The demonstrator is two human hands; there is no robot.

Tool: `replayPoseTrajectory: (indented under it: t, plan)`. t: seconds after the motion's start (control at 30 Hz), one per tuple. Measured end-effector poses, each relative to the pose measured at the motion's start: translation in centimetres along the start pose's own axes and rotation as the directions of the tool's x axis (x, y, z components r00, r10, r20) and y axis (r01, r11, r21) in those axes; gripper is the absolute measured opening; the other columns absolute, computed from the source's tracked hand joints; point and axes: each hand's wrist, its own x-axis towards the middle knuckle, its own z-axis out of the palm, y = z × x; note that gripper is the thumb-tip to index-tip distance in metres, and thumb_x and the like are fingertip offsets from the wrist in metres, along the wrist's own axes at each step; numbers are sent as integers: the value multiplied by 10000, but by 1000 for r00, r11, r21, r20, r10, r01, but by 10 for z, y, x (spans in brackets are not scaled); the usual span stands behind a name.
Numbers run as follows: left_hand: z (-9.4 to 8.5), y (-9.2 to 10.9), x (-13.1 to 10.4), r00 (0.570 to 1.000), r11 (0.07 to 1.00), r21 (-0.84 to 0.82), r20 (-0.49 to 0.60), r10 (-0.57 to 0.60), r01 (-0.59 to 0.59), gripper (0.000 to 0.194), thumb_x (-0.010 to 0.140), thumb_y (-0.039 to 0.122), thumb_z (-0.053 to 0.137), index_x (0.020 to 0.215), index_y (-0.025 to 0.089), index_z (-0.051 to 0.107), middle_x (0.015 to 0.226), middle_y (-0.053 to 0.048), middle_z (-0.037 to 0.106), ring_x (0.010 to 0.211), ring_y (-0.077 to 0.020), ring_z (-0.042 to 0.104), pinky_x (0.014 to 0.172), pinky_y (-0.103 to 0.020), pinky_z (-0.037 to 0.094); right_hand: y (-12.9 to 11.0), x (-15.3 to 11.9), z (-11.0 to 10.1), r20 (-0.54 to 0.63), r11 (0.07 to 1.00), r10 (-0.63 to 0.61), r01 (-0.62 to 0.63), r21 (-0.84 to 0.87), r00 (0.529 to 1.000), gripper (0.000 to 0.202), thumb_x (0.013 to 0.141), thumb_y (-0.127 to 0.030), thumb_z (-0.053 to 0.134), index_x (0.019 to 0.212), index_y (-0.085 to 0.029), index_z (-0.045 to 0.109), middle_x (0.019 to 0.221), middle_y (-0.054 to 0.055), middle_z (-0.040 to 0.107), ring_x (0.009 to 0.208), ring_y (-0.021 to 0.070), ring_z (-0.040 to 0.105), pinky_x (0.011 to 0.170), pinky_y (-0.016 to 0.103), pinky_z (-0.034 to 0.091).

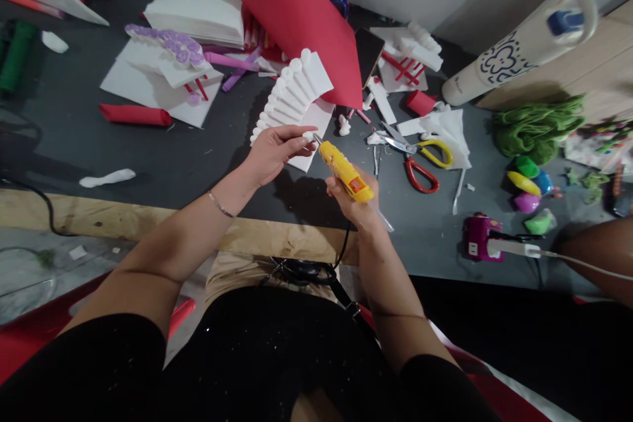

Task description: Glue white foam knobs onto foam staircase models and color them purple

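Observation:
Between the thumb and fingers of my left hand (277, 150) is a small white piece (309, 136). My right hand (352, 194) is wrapped round a yellow glue gun (341, 168), whose nozzle touches or nearly touches that piece. Just behind my left hand stands a curved, fan-like white row of strips with rounded tops (291, 95), over a white sheet (320, 120). Small white scraps and a white figure-like lump (344, 124) lie to the right of the nozzle.
Red-handled and yellow-handled scissors (418, 151) lie to the right. Farther right are a tall white bottle (494, 69), green yarn (539, 125) and a magenta adapter (479, 237). A large red sheet (301, 20) leans behind; a purple-topped white model (173, 56) stands left. Another person's limb shows at the right edge.

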Motion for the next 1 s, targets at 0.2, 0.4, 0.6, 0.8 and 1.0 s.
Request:
replayPoseTrajectory:
  t: [0.2,0.4,0.6,0.8,1.0]
  plan:
    - [0,-2,0,1000,1000,25,-4,11,-10,382,692,391,945,1011,201,855,931,-45,826,868,-158,779,837,-293,648,-7,3,-1,-75,979,-92,76,-192,993,559,930,-728,530,659,-253,413,563,-39,494,485,105,425,509,291,313]
    - [0,-1,0,1000,1000,19,7,7,-7,337,730,344,924,1021,191,853,942,-48,822,878,-156,778,869,-307,646,-5,4,0,-99,948,-100,65,-311,990,556,944,-695,513,633,-250,394,547,-31,485,493,108,410,527,287,277]
    - [0,0,0,1000,1000,17,2,5,-5,390,701,395,945,1023,195,851,956,-54,824,900,-168,782,880,-310,644,-1,1,0,-107,920,-46,0,-392,993,485,942,-602,568,638,-251,429,550,-23,518,506,124,472,546,282,308]
    - [2,2,-1,1000,1000,-20,12,21,-21,417,639,444,980,966,215,861,896,-29,821,834,-138,771,830,-271,640,-4,2,1,-138,907,-86,20,-420,987,500,922,-642,544,637,-253,410,538,-15,529,481,124,465,531,286,287]
    - [1,0,0,1000,1000,-10,17,17,-17,398,662,418,970,981,207,858,908,-41,818,862,-155,778,862,-301,650,-5,3,2,-151,908,-112,39,-417,982,571,920,-730,502,618,-256,400,509,-18,502,447,118,426,511,292,260]
